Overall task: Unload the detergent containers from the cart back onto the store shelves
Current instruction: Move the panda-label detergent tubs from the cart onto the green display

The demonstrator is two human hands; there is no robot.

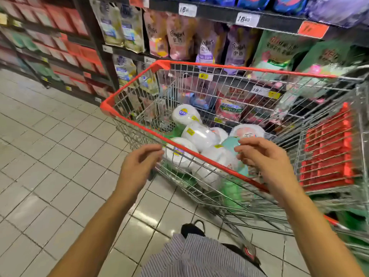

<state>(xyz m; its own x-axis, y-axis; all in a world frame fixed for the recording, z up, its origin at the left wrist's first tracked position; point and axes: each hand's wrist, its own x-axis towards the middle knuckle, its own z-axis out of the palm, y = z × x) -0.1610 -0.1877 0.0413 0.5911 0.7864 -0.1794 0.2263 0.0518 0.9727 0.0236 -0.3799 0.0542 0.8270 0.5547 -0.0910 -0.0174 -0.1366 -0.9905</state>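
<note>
A wire shopping cart with a red rim (137,124) stands in front of me, tilted in the head view. Several white detergent containers (199,134) lie on their sides in its basket, one with a teal cap (230,142). My left hand (137,164) hovers just outside the near rim with fingers loosely curled, holding nothing. Over the near rim my right hand (261,156) reaches above the containers, fingers relaxed and empty. Behind the cart rise the store shelves (247,19), packed with detergent refill pouches.
A red folded child seat (327,154) fills the cart's right end. Shelves with red boxes (60,23) run along the far left. Pale tiled floor (50,156) spreads to the left of the cart. My striped clothing and a dark shoe (192,228) show below.
</note>
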